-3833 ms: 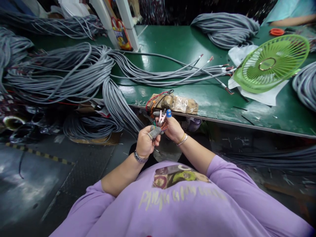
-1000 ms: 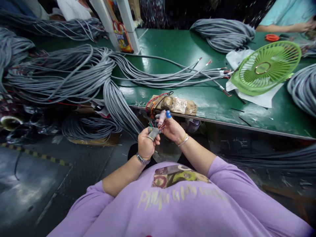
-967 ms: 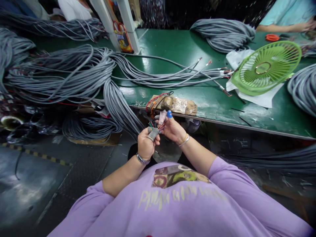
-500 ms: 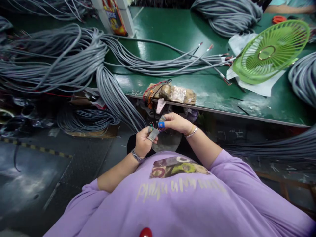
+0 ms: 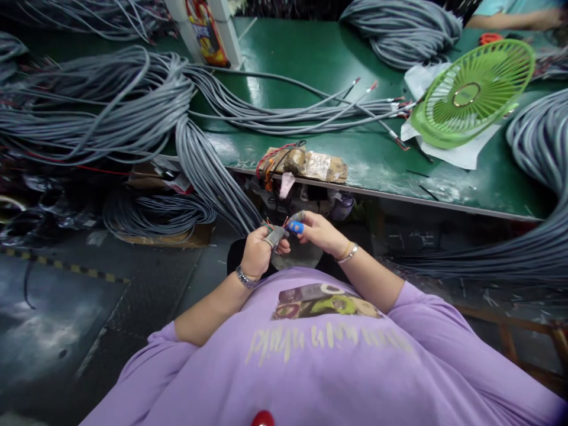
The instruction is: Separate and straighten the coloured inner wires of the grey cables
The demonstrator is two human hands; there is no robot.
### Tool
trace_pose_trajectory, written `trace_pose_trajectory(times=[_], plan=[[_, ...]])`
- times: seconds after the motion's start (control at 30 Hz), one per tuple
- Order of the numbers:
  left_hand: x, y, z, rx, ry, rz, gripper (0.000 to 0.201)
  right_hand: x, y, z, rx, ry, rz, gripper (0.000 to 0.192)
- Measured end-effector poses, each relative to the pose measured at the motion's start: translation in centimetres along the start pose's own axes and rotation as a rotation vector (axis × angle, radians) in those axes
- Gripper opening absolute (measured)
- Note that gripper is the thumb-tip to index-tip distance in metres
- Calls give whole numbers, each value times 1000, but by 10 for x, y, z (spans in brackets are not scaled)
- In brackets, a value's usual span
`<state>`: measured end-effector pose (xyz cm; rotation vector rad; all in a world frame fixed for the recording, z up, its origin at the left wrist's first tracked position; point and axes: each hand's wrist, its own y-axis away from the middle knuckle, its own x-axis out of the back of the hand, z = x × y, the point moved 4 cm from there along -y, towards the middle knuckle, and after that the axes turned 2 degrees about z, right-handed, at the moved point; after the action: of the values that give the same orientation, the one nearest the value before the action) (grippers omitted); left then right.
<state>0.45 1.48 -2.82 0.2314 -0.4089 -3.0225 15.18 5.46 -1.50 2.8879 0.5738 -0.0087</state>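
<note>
My left hand (image 5: 261, 251), with a watch at the wrist and grey tape on the thumb, is closed round the end of a cable. Thin coloured wires (image 5: 267, 224) stick up out of its grip. Close beside it, my right hand (image 5: 320, 232), blue and grey tape wrapped on its fingers, pinches at the wires that fan out between the two hands. Both hands are over my lap, just below the bench edge. A thick bundle of grey cables (image 5: 213, 171) hangs off the bench to the left of my hands; its lower end is hidden.
On the green bench (image 5: 284, 44) lie a heap of grey cable (image 5: 128, 106), a taped wooden block (image 5: 306, 164) at the edge, and a green fan (image 5: 470, 94). More cable coils (image 5: 403, 29) sit behind. A co-worker's arm (image 5: 510, 21) shows at the far right.
My right hand has lowered slightly and moved a little right, its fingers now lower on the wires. My left hand stays at about the same place, gripping. The camera view has shifted slightly.
</note>
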Motion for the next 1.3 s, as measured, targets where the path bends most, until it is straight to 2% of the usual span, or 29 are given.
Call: trace_pose_trajectory(times=[0.17,0.3,0.43,0.53,0.67,0.93,1.03,1.17,1.3], plan=[[-6,-2,-5,23,-14,-89,35,-10,3,7,111,-161,118,31],[0,-1,6,9,-178,-204,33,-11,-3,0,114,-92,-7,24],[5,5,18,-87,-338,-253,29,-14,-6,-14,227,90,-124,14],[7,7,13,-65,-203,-161,33,-19,-9,-17,247,73,-90,15],[9,6,3,-37,67,4,34,-22,-13,-11,140,-50,37,22],[14,2,6,-72,154,135,36,-13,-19,-1,-22,-340,107,33],[16,1,11,-79,156,147,37,-9,-20,3,-94,-402,77,35],[14,0,12,-73,132,151,34,-14,-18,1,-169,-398,-29,38],[13,-1,7,-73,100,119,33,-24,-21,-13,-79,-306,-86,40]])
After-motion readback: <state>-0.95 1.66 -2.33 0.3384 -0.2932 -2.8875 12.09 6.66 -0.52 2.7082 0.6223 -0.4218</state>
